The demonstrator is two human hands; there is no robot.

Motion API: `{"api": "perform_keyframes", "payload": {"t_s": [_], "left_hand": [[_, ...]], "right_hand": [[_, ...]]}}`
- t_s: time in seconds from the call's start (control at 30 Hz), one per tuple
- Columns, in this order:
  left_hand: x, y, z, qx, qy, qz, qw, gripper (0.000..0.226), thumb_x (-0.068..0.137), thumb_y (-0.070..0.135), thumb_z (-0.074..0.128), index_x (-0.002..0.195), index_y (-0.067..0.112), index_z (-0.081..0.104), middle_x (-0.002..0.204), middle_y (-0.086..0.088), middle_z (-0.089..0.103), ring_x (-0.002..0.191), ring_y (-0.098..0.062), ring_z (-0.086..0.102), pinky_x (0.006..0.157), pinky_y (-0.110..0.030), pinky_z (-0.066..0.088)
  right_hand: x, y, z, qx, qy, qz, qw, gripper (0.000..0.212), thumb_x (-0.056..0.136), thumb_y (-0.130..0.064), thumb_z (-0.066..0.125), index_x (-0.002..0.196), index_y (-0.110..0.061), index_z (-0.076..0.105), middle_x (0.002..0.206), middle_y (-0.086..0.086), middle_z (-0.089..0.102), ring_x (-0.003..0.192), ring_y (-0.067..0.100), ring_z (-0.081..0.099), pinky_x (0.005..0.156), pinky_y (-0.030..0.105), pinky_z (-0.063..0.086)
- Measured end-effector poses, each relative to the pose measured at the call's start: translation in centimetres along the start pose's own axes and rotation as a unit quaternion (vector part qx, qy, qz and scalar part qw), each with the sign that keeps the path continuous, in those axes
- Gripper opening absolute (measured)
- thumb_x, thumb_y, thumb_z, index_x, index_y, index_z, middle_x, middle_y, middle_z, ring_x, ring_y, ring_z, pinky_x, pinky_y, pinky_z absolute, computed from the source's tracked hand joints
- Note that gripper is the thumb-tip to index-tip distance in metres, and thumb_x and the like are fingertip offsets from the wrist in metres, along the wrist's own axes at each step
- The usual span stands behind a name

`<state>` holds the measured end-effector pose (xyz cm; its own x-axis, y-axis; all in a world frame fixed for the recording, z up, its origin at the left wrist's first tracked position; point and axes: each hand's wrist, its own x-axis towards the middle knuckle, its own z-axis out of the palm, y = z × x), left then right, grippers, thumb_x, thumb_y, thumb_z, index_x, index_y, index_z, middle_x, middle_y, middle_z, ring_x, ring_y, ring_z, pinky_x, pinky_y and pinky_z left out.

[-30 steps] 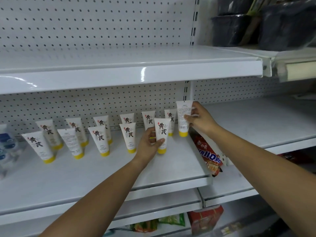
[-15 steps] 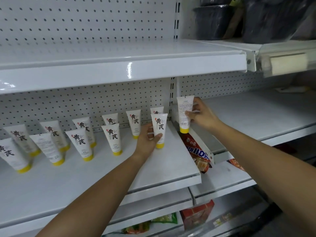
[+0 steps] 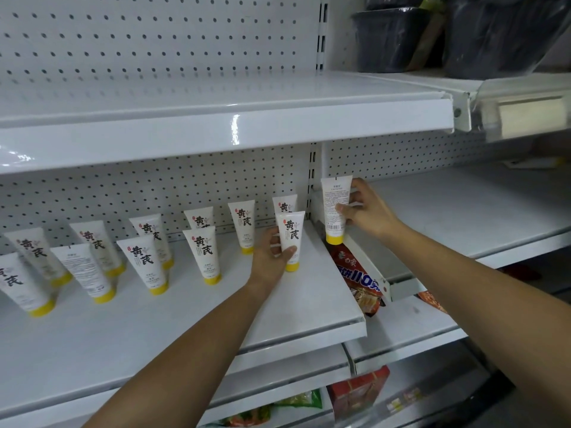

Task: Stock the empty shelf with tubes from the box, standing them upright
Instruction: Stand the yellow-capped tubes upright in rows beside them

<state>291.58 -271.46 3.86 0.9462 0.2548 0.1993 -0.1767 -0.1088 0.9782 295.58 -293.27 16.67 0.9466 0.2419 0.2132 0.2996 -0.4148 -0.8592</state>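
Tubes (image 3: 202, 254) stand in two rows on the shelf (image 3: 185, 319), centre-left. The left hand (image 3: 270, 257) still grips the front tube (image 3: 290, 239), standing; the right hand (image 3: 367, 211) grips a lifted tube (image 3: 335, 208), now past the shelf's right edge.

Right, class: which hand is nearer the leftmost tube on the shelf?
Left. The left hand holds a front-row tube well to the right of the leftmost tube; the right hand holds another tube even farther right.

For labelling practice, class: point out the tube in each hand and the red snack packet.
Left-hand tube (image 3: 290, 231): head view, on its printed front.
Right-hand tube (image 3: 332, 196): head view, on its text-covered back.
Red snack packet (image 3: 355, 273): head view, on its lettered face.
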Motion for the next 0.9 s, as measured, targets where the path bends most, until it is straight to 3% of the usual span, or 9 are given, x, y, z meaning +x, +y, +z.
{"api": "perform_keyframes", "payload": {"t_s": [0.17,0.27,0.4,0.67,0.8,0.9], "left_hand": [[0.0,-0.2,0.3,0.022,-0.006,0.002,1.000,0.046,0.086,0.005,0.074,0.123,0.020,0.052,0.103,0.008,0.065,0.093,-0.014,0.065,0.075,-0.019,0.055],[0.2,-0.1,0.4,0.031,-0.004,0.001,1.000,0.048,0.085,0.005,0.074,0.125,0.019,0.052,0.106,0.004,0.066,0.093,-0.010,0.065,0.072,-0.015,0.054],[0.2,-0.4,0.5,0.039,-0.003,0.003,0.999,0.048,0.085,0.007,0.074,0.127,0.019,0.052,0.111,0.001,0.067,0.097,-0.013,0.066,0.074,-0.019,0.055],[-0.4,-0.3,0.2,0.038,-0.012,-0.015,0.999,0.054,0.081,-0.002,0.076,0.127,0.015,0.054,0.113,-0.004,0.069,0.103,-0.017,0.066,0.075,-0.013,0.053],[-1.3,0.0,-1.0,0.088,0.000,-0.008,0.996,0.070,0.073,0.010,0.086,0.135,0.017,0.052,0.115,-0.002,0.063,0.107,-0.013,0.059,0.090,-0.010,0.045],[-2.2,0.4,-2.3,0.101,0.035,-0.005,0.994,0.069,0.070,0.020,0.090,0.131,0.016,0.056,0.114,-0.001,0.061,0.105,-0.012,0.057,0.085,-0.008,0.043]], "right_hand": [[-0.2,-0.1,-0.3,-0.003,-0.003,-0.002,1.000,0.040,0.093,-0.010,0.064,0.127,-0.021,0.047,0.113,0.004,0.063,0.105,0.020,0.063,0.089,0.043,0.057],[-0.3,-0.1,-0.7,0.012,0.003,-0.001,1.000,0.041,0.092,-0.007,0.065,0.127,-0.018,0.048,0.114,0.003,0.064,0.104,0.016,0.062,0.090,0.042,0.055],[-0.4,0.1,-1.1,0.027,0.005,0.005,1.000,0.043,0.091,-0.003,0.065,0.129,-0.016,0.049,0.119,0.005,0.063,0.107,0.017,0.061,0.091,0.044,0.055],[-0.7,-0.1,-1.2,0.052,0.006,0.009,0.999,0.042,0.091,-0.003,0.065,0.127,-0.018,0.050,0.116,0.006,0.064,0.109,0.022,0.063,0.088,0.045,0.057],[-0.7,-1.0,-1.5,0.057,0.009,-0.002,0.998,0.040,0.091,-0.003,0.064,0.125,-0.018,0.049,0.116,0.009,0.064,0.108,0.024,0.063,0.089,0.048,0.057],[-0.7,-2.3,-1.2,0.060,0.011,-0.013,0.998,0.038,0.092,-0.004,0.064,0.124,-0.017,0.048,0.114,0.010,0.064,0.106,0.026,0.065,0.086,0.049,0.058]]}}
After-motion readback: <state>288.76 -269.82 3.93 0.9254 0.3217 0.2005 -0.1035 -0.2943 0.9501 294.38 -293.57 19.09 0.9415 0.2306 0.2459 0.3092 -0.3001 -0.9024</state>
